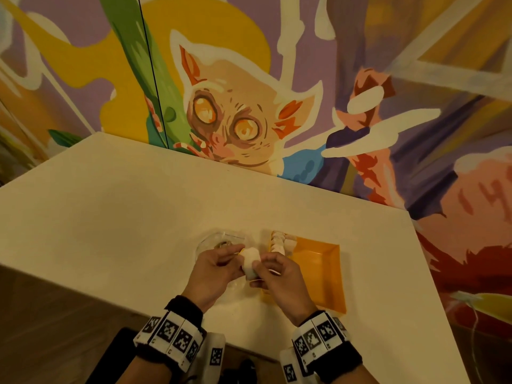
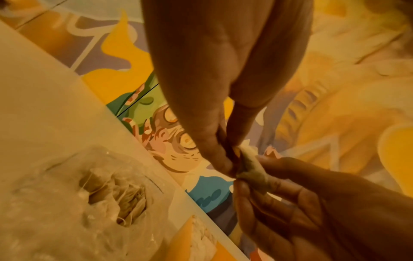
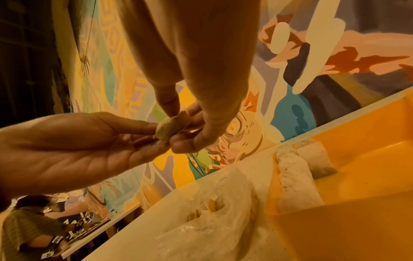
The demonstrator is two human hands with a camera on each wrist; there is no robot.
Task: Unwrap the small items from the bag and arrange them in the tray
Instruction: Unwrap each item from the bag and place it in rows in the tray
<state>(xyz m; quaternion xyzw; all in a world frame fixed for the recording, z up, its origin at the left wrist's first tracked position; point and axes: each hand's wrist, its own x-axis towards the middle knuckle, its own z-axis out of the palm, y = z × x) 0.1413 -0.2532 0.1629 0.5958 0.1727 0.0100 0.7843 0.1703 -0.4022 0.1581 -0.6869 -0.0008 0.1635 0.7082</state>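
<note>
Both hands, left hand (image 1: 213,268) and right hand (image 1: 279,275), pinch 1 small white wrapped item (image 1: 250,263) at lower centre. Behind lie a clear plastic bag (image 1: 219,241) and an orange plastic tray (image 1: 321,273).

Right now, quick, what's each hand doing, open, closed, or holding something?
Left hand: fingers pinching one end of the small white item, held above the table.
Right hand: fingers pinching the other end of the same item.

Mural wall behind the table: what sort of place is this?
Probably a cafe or shared activity room: a painted mural, plain white table, and another person busy at a second table.
</note>
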